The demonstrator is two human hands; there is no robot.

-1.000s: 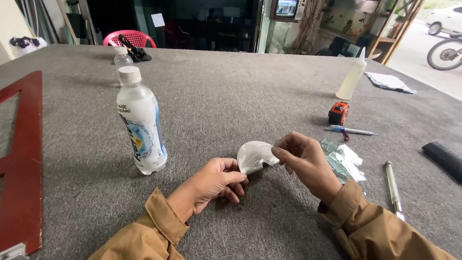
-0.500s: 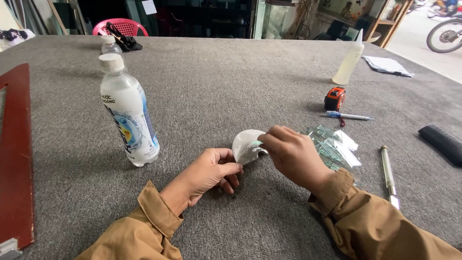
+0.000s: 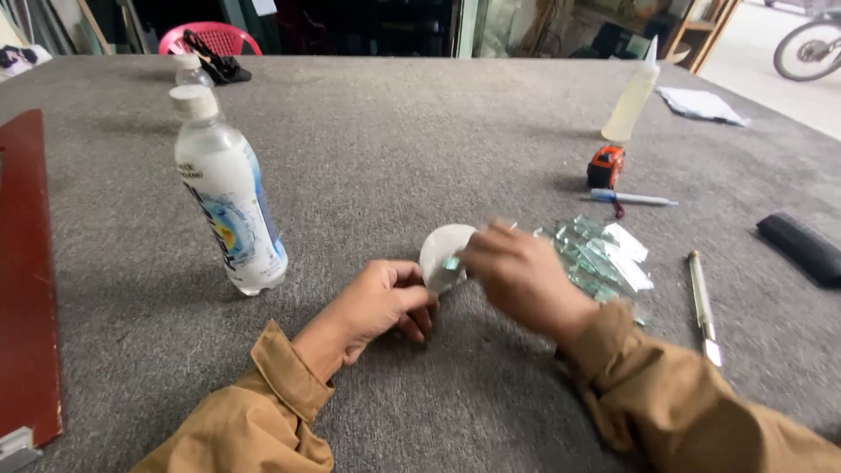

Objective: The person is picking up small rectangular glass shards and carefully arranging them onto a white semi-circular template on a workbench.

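Two hands meet near table centre in the head view, only one cam so that's all we've got. Left hand (image 3: 383,300) rests knuckles-down on the grey felt table (image 3: 420,131), fingers curled in, thumb side touching the lower edge of a small round white disc (image 3: 442,254). Right hand (image 3: 517,276) comes in from the right w/ fingertips pinched on the disc's right edge, so we read both hands as closed on the disc, which sits tilted up between them just off the felt. Right hand is motion-blurred; exact finger placement we can't tell. Both sleeves tan.

Just right of the right hand, touching or nearly: pile of clear greenish glass offcuts (image 3: 600,254). Further right a slim metal glass cutter (image 3: 701,302) lies lengthwise, apart from the pile. Dark flat case (image 3: 802,248) near the right edge.

Left of the hands, well apart: upright plastic drink bottle (image 3: 229,197), white cap, blue-white label. Red-brown board (image 3: 26,280) along the left edge.

Far side: orange tape measure (image 3: 605,166), a pen (image 3: 632,199) just beside it, pale squeeze bottle (image 3: 632,95) upright behind, folded papers (image 3: 701,105) beyond. Pink chair (image 3: 210,37) past the far-left edge.
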